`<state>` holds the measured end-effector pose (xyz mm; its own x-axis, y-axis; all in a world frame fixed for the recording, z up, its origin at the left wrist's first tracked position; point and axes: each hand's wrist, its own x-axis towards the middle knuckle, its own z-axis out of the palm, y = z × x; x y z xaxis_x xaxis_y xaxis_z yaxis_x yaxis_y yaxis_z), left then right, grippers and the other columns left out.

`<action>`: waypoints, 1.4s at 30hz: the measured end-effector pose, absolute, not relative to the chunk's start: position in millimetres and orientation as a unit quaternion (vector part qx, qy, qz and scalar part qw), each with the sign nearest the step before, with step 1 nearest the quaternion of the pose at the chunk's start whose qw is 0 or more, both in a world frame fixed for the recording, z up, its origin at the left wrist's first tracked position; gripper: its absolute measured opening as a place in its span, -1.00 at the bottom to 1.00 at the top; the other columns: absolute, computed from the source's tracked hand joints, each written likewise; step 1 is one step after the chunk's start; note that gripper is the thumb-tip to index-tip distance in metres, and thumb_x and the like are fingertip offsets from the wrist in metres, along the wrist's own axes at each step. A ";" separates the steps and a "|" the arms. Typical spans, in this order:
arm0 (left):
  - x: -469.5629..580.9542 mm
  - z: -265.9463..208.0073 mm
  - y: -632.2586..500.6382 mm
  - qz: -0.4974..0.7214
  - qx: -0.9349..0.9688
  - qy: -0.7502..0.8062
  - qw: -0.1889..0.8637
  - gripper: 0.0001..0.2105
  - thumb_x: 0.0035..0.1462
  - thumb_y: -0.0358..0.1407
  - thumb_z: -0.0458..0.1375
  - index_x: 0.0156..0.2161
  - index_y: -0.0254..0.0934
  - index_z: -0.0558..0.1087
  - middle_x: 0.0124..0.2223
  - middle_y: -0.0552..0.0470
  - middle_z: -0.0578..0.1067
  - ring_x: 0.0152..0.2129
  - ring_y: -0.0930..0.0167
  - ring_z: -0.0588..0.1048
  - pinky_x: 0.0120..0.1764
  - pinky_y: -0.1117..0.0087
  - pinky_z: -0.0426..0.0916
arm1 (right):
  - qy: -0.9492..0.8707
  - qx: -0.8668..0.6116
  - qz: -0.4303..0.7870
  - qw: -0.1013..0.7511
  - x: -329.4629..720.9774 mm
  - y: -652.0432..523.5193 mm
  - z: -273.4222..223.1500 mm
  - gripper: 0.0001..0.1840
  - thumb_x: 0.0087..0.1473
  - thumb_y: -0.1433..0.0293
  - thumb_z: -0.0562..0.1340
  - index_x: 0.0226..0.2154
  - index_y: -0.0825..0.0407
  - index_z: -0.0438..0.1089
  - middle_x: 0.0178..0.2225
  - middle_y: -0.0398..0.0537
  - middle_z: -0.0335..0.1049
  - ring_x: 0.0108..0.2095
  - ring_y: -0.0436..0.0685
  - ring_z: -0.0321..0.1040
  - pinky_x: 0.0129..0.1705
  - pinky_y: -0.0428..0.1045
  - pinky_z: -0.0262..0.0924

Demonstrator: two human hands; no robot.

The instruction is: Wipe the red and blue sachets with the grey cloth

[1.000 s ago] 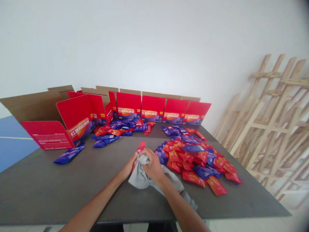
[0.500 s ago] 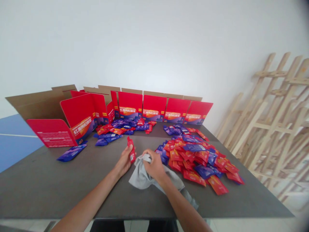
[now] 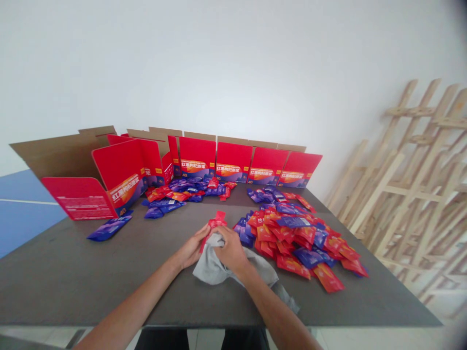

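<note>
A red sachet (image 3: 218,219) is gripped in my left hand (image 3: 191,249), its top end pointing away from me. My right hand (image 3: 229,247) is closed on a grey cloth (image 3: 212,265) and presses it against the sachet. The cloth drapes over the table and trails under my right forearm. Part of the sachet is hidden behind the cloth and fingers. Right beside my right hand lies a large heap of red and purple sachets (image 3: 292,238).
Open red cartons (image 3: 233,163) line the back of the grey table (image 3: 109,277), with a bigger open carton (image 3: 78,199) at left. More sachets (image 3: 189,187) lie before them, and one purple sachet (image 3: 109,228) sits apart. Wooden easels (image 3: 404,189) lean at right.
The red sachet has tilted to the right and met the cloth. Both hands have come together; the right fingers now reach onto the sachet.
</note>
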<state>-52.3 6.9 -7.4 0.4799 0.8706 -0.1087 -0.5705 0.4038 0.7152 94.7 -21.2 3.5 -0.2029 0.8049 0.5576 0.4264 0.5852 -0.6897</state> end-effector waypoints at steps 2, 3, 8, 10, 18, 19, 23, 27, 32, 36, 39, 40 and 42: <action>-51.7 -4.7 2.2 0.425 0.328 0.229 0.812 -0.64 0.20 -0.36 0.18 0.11 -0.26 0.41 -0.01 -0.12 0.56 -0.10 0.25 0.56 0.02 0.25 0.39 | -0.724 -0.423 0.186 0.513 98.3 -19.3 5.0 -0.62 -0.20 0.63 0.10 -0.29 0.00 0.39 -0.29 -0.10 0.45 -0.23 0.10 0.39 -0.12 -0.05 0.26; -51.6 -3.0 0.2 0.415 0.337 0.225 0.815 -0.63 0.20 -0.35 0.18 0.12 -0.24 0.41 0.01 -0.12 0.56 -0.08 0.25 0.55 0.02 0.25 0.38 | -0.712 -0.430 0.177 0.527 100.5 -18.4 6.2 -0.64 -0.19 0.62 0.11 -0.29 0.00 0.38 -0.29 -0.09 0.45 -0.24 0.10 0.39 -0.13 -0.05 0.26; -51.2 -0.7 -3.5 0.399 0.355 0.228 0.814 -0.64 0.21 -0.33 0.18 0.11 -0.21 0.44 -0.01 -0.09 0.57 -0.09 0.26 0.55 0.02 0.27 0.37 | -0.674 -0.464 0.140 0.558 105.5 -15.9 9.3 -0.73 -0.06 0.58 0.12 -0.29 -0.01 0.37 -0.29 -0.06 0.43 -0.22 0.12 0.38 -0.14 -0.03 0.25; -51.4 -3.5 -1.3 0.411 0.345 0.239 0.809 -0.64 0.20 -0.34 0.18 0.12 -0.22 0.43 -0.03 -0.09 0.58 -0.12 0.27 0.56 0.01 0.27 0.38 | -0.686 -0.457 0.147 0.546 102.9 -16.6 7.0 -0.71 -0.05 0.58 0.12 -0.26 -0.01 0.38 -0.27 -0.06 0.44 -0.21 0.12 0.39 -0.12 -0.03 0.25; -53.8 -6.8 7.9 0.483 0.300 0.261 0.780 -0.66 0.21 -0.28 0.18 0.08 -0.27 0.44 -0.13 -0.10 0.60 -0.28 0.31 0.59 -0.10 0.29 0.41 | -0.814 -0.387 0.201 0.384 90.3 -25.8 -1.0 -0.54 -0.12 0.64 0.13 -0.19 -0.09 0.43 -0.19 -0.15 0.47 -0.15 0.09 0.41 -0.10 -0.06 0.25; -53.4 -6.2 7.1 0.480 0.300 0.262 0.782 -0.67 0.20 -0.30 0.18 0.07 -0.27 0.45 -0.13 -0.09 0.60 -0.27 0.32 0.59 -0.10 0.31 0.41 | -0.799 -0.402 0.195 0.403 91.5 -25.4 0.4 -0.52 -0.13 0.65 0.12 -0.18 -0.08 0.43 -0.18 -0.14 0.46 -0.14 0.09 0.41 -0.08 -0.05 0.25; -51.8 -3.6 2.3 0.445 0.329 0.240 0.797 -0.67 0.20 -0.34 0.18 0.08 -0.26 0.46 -0.04 -0.08 0.58 -0.14 0.28 0.56 -0.01 0.30 0.35 | -0.699 -0.463 0.165 0.520 102.5 -19.5 8.3 -0.57 -0.13 0.64 0.10 -0.20 -0.03 0.39 -0.20 -0.09 0.44 -0.15 0.11 0.38 -0.05 -0.02 0.24; -52.3 -2.9 0.4 0.427 0.353 0.216 0.804 -0.65 0.22 -0.32 0.17 0.12 -0.25 0.44 0.00 -0.10 0.57 -0.09 0.27 0.54 0.02 0.28 0.33 | -0.666 -0.471 0.155 0.557 107.5 -16.0 10.0 -0.65 -0.08 0.62 0.10 -0.23 0.00 0.39 -0.24 -0.07 0.44 -0.18 0.11 0.38 -0.08 -0.02 0.24; -54.3 -7.9 5.1 0.457 0.328 0.242 0.790 -0.68 0.18 -0.30 0.21 0.05 -0.27 0.46 -0.10 -0.09 0.60 -0.25 0.31 0.58 -0.12 0.32 0.41 | -0.795 -0.393 0.219 0.407 94.8 -23.0 2.0 -0.59 -0.12 0.63 0.14 -0.21 -0.03 0.42 -0.21 -0.13 0.46 -0.16 0.07 0.40 -0.09 -0.07 0.24; -54.2 -9.8 7.0 0.467 0.324 0.251 0.783 -0.73 0.17 -0.31 0.23 -0.02 -0.30 0.49 -0.19 -0.06 0.61 -0.34 0.36 0.58 -0.18 0.37 0.42 | -0.808 -0.403 0.221 0.370 91.5 -26.3 1.6 -0.57 -0.10 0.63 0.15 -0.19 -0.07 0.42 -0.17 -0.15 0.47 -0.14 0.07 0.40 -0.08 -0.07 0.24; -53.1 -7.5 4.8 0.458 0.332 0.246 0.787 -0.70 0.17 -0.31 0.22 0.02 -0.27 0.48 -0.15 -0.05 0.61 -0.29 0.35 0.58 -0.13 0.35 0.41 | -0.738 -0.452 0.181 0.467 98.5 -21.3 4.7 -0.50 -0.16 0.66 0.09 -0.16 -0.04 0.39 -0.14 -0.10 0.44 -0.09 0.09 0.38 -0.02 -0.04 0.23; -52.8 -6.6 3.9 0.451 0.337 0.244 0.790 -0.68 0.18 -0.32 0.21 0.05 -0.27 0.46 -0.12 -0.06 0.60 -0.26 0.34 0.58 -0.10 0.34 0.41 | -0.711 -0.469 0.168 0.496 101.4 -19.1 5.6 -0.51 -0.17 0.66 0.08 -0.16 -0.02 0.38 -0.14 -0.08 0.44 -0.09 0.10 0.37 -0.02 -0.03 0.23; -52.7 -5.4 2.5 0.438 0.346 0.242 0.793 -0.64 0.19 -0.32 0.20 0.10 -0.27 0.44 -0.08 -0.09 0.60 -0.20 0.31 0.58 -0.06 0.32 0.39 | -0.679 -0.488 0.154 0.526 105.7 -15.5 6.5 -0.54 -0.15 0.65 0.08 -0.17 -0.01 0.37 -0.17 -0.06 0.43 -0.11 0.11 0.37 -0.02 -0.01 0.24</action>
<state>-52.7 2.5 -5.4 0.4988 0.8630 -0.0799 -0.5285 0.3759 0.7612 105.7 -15.5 6.5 0.0299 0.8250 0.5643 0.5013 0.4761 -0.7226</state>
